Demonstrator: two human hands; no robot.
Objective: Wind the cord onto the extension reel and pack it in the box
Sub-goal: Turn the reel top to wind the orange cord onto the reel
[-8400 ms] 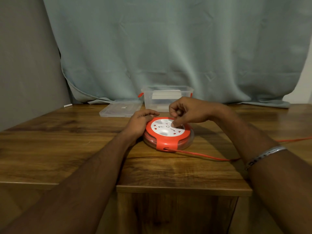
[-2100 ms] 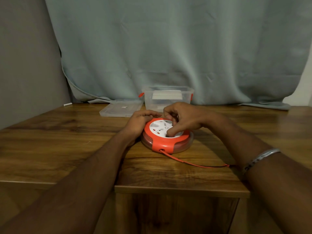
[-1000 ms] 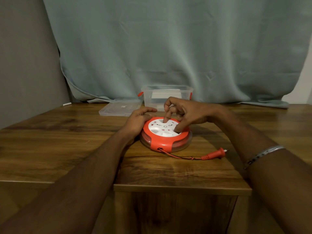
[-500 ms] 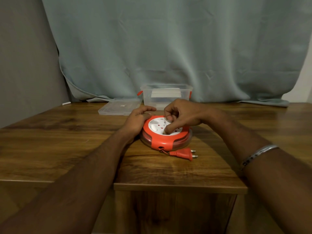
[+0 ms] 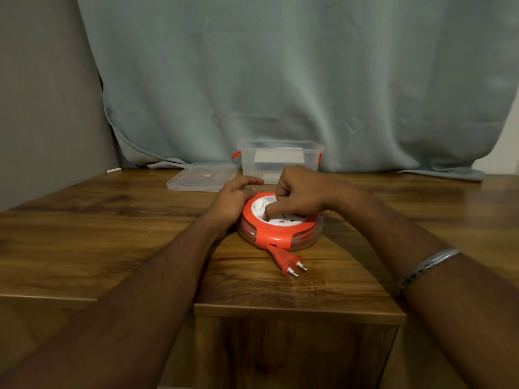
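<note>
The round orange extension reel (image 5: 276, 237) with a white socket face lies flat on the wooden table (image 5: 112, 237). Its cord is wound inside the clear rim. The orange two-pin plug (image 5: 288, 261) sticks out at the reel's front, lying on the table. My left hand (image 5: 234, 196) grips the reel's left rim, thumb stretched along the far edge. My right hand (image 5: 300, 192) is curled above the white face, with one bent finger pressing down into it. The clear plastic box (image 5: 280, 161) with orange clips stands open behind the reel.
The box's clear lid (image 5: 202, 179) lies flat to the left of the box. A pale curtain (image 5: 280, 80) hangs behind and drapes onto the table's back edge. The table's front edge steps down just below the plug. A small white stick (image 5: 113, 170) lies at far left.
The loose cord has been drawn into the reel; the plug slid from far right up to the reel's front. My right hand kept turning on the white face.
</note>
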